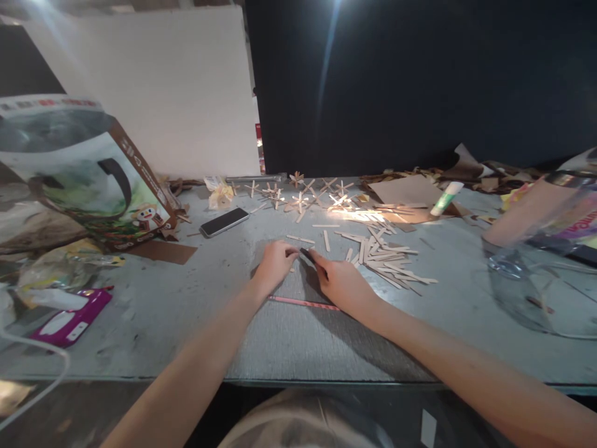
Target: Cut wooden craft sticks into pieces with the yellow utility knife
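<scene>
My right hand [347,286] is closed around a small dark, narrow tool [306,254], whose tip points toward my left hand; its kind is too small to make out. My left hand [275,266] is pinched shut just left of that tip, and whatever lies between its fingers is hidden. Under my wrists a pink striped rod [304,302], like a pencil or straw, lies on the grey table [280,348]. Beyond my right hand spreads a loose pile of wooden craft sticks [387,258]. Several star shapes made of crossed sticks [300,202] sit farther back.
A phone [224,222] lies left of centre. At the left stand a large printed bag [116,193] and a magenta package [74,317]. A glue stick [446,198] leans by cardboard pieces [403,188] at the back right. A clear plastic container [527,218] is at far right.
</scene>
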Demonstrator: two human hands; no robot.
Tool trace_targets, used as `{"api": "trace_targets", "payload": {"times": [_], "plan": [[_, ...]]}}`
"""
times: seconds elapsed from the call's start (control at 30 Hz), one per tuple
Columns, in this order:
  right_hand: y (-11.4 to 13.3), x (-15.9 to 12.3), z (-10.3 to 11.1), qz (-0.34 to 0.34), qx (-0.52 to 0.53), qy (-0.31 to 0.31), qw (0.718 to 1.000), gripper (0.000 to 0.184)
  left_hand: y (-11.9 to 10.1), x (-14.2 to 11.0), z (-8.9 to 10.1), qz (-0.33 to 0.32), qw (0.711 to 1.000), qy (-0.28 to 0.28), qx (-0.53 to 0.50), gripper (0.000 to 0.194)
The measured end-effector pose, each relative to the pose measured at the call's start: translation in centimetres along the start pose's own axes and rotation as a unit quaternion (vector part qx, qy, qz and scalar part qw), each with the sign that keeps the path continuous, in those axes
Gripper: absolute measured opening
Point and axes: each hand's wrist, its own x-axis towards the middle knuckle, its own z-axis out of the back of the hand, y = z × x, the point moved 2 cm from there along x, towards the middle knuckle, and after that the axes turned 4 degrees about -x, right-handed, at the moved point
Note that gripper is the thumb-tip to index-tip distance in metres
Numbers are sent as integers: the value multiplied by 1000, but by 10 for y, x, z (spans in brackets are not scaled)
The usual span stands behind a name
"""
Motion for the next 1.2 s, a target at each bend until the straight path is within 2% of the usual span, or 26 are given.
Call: {"api": "trace_targets", "payload": {"times": [0.27, 0.63, 0.97, 1.2], "plan": [[1, 1, 0, -2, -18, 20, 1000, 54, 2, -1, -1, -11, 1000, -10, -17, 15], [10, 4, 3, 9, -62, 51, 997, 61, -1, -1, -2, -34, 999, 6, 0, 20], [12, 0, -3, 20, -96, 49, 994, 67, -3, 2, -2, 5, 1000, 8, -20, 17], [9, 0, -5, 6, -97, 46, 994, 66, -3, 5, -3, 20, 1000, 10, 17, 16]]}}
